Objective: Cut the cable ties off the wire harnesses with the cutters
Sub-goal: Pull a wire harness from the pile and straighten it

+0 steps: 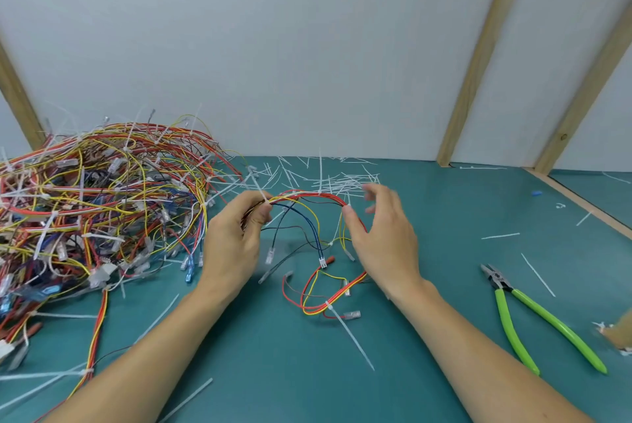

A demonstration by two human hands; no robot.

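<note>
Left of frame: big tangled pile of wire harnesses (95,204) on teal bench (444,217). Centre: left hand (236,241) pinches one harness (307,198) w/ curled fingers; right hand (379,234) beside it, thumb touching wires, other fingers spread, blurred. Lower right: green-handled cutters (533,316) lie untouched.

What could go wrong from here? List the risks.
1. The left hand alone grips the harness; the right hand is open beside it, so it may sag into the pile.
2. The cutters lie apart at right, so reaching may snag loose wires.
</note>
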